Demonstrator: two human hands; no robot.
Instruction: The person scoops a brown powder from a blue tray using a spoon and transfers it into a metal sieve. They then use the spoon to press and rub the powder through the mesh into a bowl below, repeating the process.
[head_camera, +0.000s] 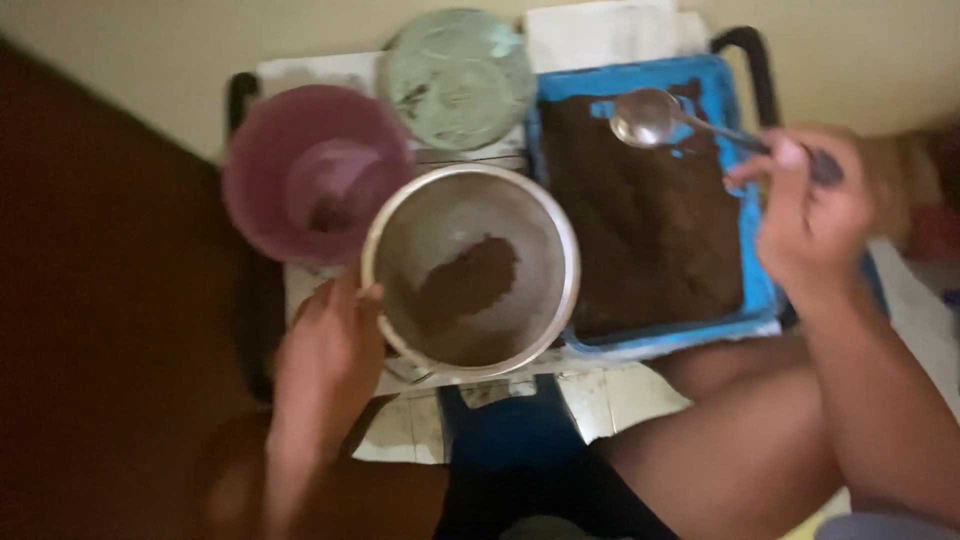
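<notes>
Clearly the right hand is pinching a light, stiff spoon by its handle; the left hand is gripping the slick metal bowl at its rim.

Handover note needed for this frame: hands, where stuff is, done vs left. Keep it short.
Left hand grips the rim of the round metal bowl, which holds a small heap of dark brown powder.
Right hand holds a metal spoon, its bowl empty, over the blue rectangular tray.
The tray is nearly covered with a layer of brown powder.
Done: some powder in the bowl.
Left: most powder remains on the tray.
</notes>
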